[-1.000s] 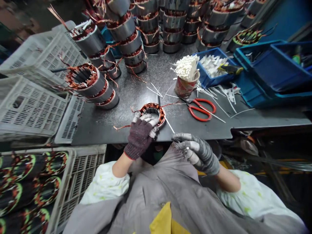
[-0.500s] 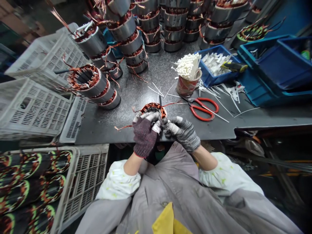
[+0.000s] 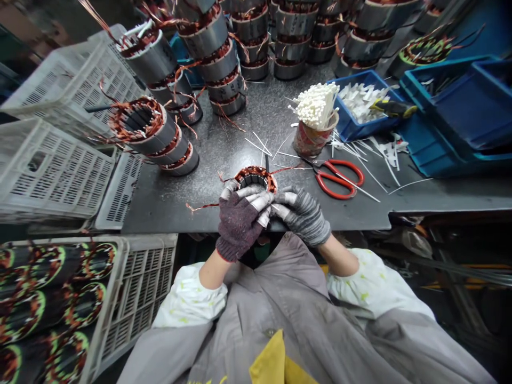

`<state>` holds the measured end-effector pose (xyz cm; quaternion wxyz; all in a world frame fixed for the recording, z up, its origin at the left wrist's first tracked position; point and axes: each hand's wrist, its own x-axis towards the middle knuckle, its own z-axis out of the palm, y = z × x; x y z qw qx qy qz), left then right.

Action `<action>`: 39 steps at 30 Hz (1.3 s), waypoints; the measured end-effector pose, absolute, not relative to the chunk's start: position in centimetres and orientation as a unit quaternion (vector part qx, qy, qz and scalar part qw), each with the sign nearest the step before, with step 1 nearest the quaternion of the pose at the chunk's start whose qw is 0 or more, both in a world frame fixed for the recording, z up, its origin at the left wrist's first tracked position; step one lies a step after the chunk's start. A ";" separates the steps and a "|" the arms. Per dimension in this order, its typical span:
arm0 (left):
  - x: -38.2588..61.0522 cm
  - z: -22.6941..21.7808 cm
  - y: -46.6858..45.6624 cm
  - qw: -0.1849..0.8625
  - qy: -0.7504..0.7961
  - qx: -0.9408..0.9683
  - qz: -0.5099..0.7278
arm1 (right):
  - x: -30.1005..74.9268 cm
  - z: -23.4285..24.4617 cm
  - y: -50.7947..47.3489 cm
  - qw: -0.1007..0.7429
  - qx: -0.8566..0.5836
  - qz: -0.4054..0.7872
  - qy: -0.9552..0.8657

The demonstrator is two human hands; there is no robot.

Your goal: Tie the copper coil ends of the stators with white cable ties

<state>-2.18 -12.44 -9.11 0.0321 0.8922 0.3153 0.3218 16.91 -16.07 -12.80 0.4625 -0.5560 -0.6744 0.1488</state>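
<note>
Gloved hands meet at the near side of a copper-wound ring [image 3: 256, 171], which lies on the dark desk [image 3: 168, 208] close to its front edge. The left hand [image 3: 241, 216], in maroon, curls its fingers over the ring's near rim and grips it. The right hand [image 3: 306, 216], in striped grey, bends its fingertips in against the right rim; whether it pinches anything is hidden.

The ring looks partway done: windings line the rim that shows, while copper wire ends stick out loose on both sides; the covered near part cannot be judged.

Just beyond the ring lie thin white strips [image 3: 258, 145]. To the right rest red-handled scissors [image 3: 335, 177]. Behind them, a worn cup [image 3: 312, 141] holds a dense bunch of white sticks [image 3: 316, 104]. Beside it, a small blue tray [image 3: 368, 129] is heaped with white slips [image 3: 362, 101]. Larger blue bins [image 3: 440, 144] stand farther right, their contents mostly too dark to tell.

Stacked wound rings [image 3: 160, 138] stand to the left and more along the back. At lower left, a pale crate [image 3: 120, 277] holds rows of green-edged rings [image 3: 84, 304]
</note>
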 end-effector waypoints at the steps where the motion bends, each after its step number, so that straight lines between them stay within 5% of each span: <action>1: -2.2 -9.1 -12.5 0.037 0.311 0.894 0.320 | 17.0 -12.6 -16.1 0.439 -0.553 0.110 -0.700; 5: -1.5 -9.4 -12.6 0.038 0.317 0.881 0.348 | 17.0 -10.7 -16.6 0.372 -0.564 -0.007 -0.737; 8: -0.8 -9.5 -12.8 0.039 0.356 0.857 0.370 | 17.4 -9.3 -17.2 0.468 -0.568 -0.017 -0.677; 11: -0.6 -9.4 -12.8 0.043 0.381 0.848 0.366 | 18.5 -9.0 -17.4 0.580 -0.559 0.124 -0.579; 17: -1.7 -9.5 -12.8 0.036 0.366 0.877 0.308 | 19.4 -9.9 -15.4 0.413 -0.481 0.363 -0.683; 25: -3.5 -10.3 -12.1 0.021 0.369 0.882 0.292 | 16.8 -10.8 -17.7 0.518 -0.470 0.559 -0.445; 32: -3.1 -9.9 -13.3 0.049 0.274 0.909 0.311 | 17.4 -9.3 -17.4 0.535 -0.533 0.372 -0.540; 39: -4.4 -9.6 -15.1 -0.020 0.359 0.882 0.305 | 17.5 -10.3 -17.9 0.511 -0.517 0.236 -0.645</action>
